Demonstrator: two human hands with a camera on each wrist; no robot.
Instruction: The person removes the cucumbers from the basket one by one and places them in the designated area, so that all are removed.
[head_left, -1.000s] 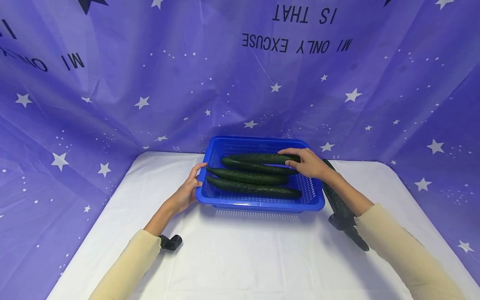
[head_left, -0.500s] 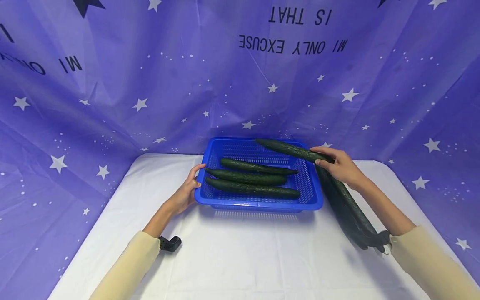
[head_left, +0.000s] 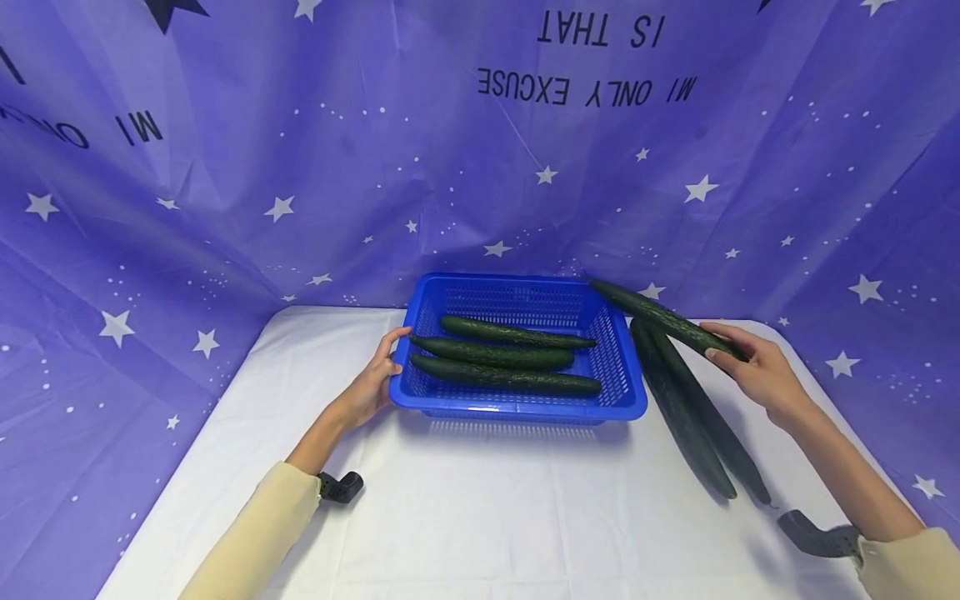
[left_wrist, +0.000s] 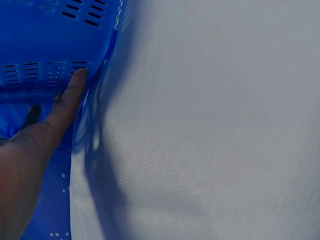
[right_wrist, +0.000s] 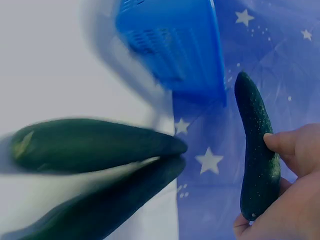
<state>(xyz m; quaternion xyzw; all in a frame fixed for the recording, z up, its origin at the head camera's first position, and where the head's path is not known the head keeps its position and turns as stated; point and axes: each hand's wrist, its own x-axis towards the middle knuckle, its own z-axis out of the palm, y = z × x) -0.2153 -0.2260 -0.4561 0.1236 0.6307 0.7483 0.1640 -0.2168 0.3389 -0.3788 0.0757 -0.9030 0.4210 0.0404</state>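
Note:
A dark green cucumber (head_left: pixel 660 318) is in my right hand (head_left: pixel 761 371), which pinches its near end between thumb and fingers. In the right wrist view the thumb lies along the side of this cucumber (right_wrist: pixel 257 150). Its far tip is just past the right rim of the blue plastic basket (head_left: pixel 517 410). Inside the basket lie three cucumbers (head_left: pixel 502 379), side by side. My left hand (head_left: pixel 367 387) holds the basket's left edge, thumb and fingers on the rim and wall. In the left wrist view that hand (left_wrist: pixel 50 135) touches the slotted wall, some fingers partly hidden.
Two more cucumbers (head_left: pixel 690 417) lie slanting on the white tablecloth (head_left: pixel 525 500), right of the basket, their far ends together. Behind the table hangs a purple star-printed cloth (head_left: pixel 450 167). Black wrist devices (head_left: pixel 341 487) show on both arms.
My right hand has lifted a cucumber out of the back of the basket and carried it right, over the two lying on the tablecloth. The left hand stays at the basket's edge.

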